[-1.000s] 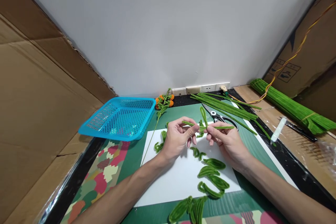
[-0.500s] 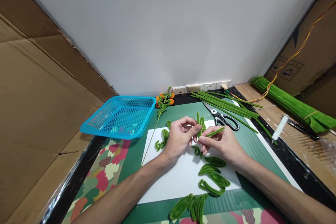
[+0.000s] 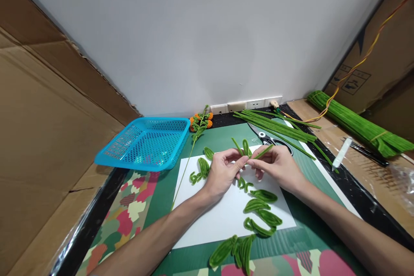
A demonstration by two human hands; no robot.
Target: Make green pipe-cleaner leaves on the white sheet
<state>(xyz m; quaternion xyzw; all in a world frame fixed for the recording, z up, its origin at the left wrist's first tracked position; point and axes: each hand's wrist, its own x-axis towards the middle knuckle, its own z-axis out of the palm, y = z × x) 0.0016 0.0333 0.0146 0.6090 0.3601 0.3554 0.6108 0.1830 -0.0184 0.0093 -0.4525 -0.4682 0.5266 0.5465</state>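
Note:
Between both hands, over the white sheet (image 3: 207, 220), is a green pipe cleaner (image 3: 246, 147) bent into a narrow loop with its ends sticking out to either side. My left hand (image 3: 224, 171) pinches it from the left, thumb against the base of the loop. From the other side my right hand (image 3: 274, 164) grips it too, its thumb meeting the left one; one straight end slants up over these fingers. Fingertips partly hide the bend. Just below the hands lie small curled pipe-cleaner pieces (image 3: 245, 184) and several finished-looking leaf shapes (image 3: 264, 196).
Scissors (image 3: 271, 139) and loose green pipe cleaners (image 3: 280, 125) lie behind my right hand. A blue basket (image 3: 142, 167) stands at left, beside an orange flower stem (image 3: 200, 127). At right are a pipe-cleaner bundle (image 3: 355, 123) and a white tube (image 3: 342, 154). More leaves (image 3: 223, 253) lie in front.
The pipe cleaner's left end now leans out to the left, away from the central loop. My right hand has turned slightly, and its slanting end points up more steeply. The view has shifted slightly.

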